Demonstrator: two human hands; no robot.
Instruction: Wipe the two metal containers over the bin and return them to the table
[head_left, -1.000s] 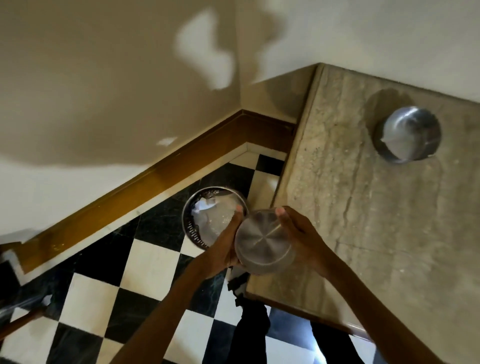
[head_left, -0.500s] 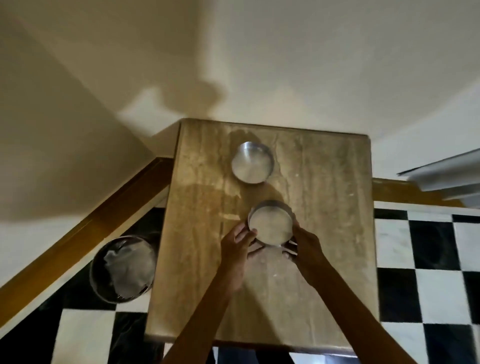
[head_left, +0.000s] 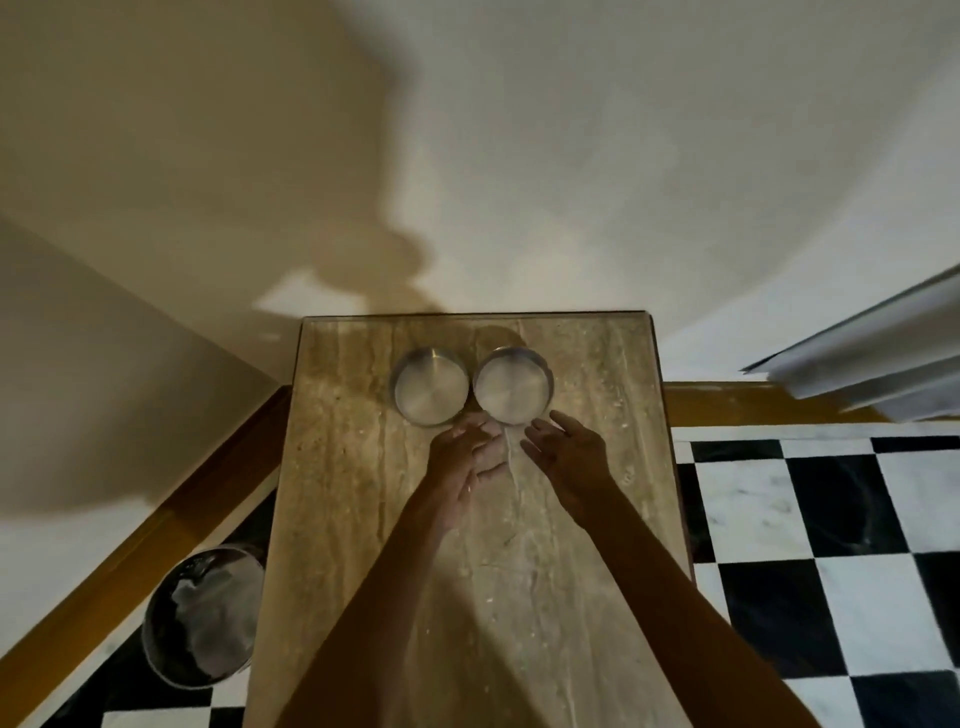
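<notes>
Head view shows two round shallow metal containers, the left one (head_left: 429, 386) and the right one (head_left: 513, 385), side by side and nearly touching, on the far part of a beige stone table (head_left: 343, 509). Two hands are present: the left hand (head_left: 467, 464) and the right hand (head_left: 569, 464), both with loose spread fingers, holding nothing, just beside the containers. One round metal bin (head_left: 203, 617) stands on the black-and-white checkered floor (head_left: 810, 561), close to the table's left edge. The near half of the table is bare except for the forearms.
</notes>
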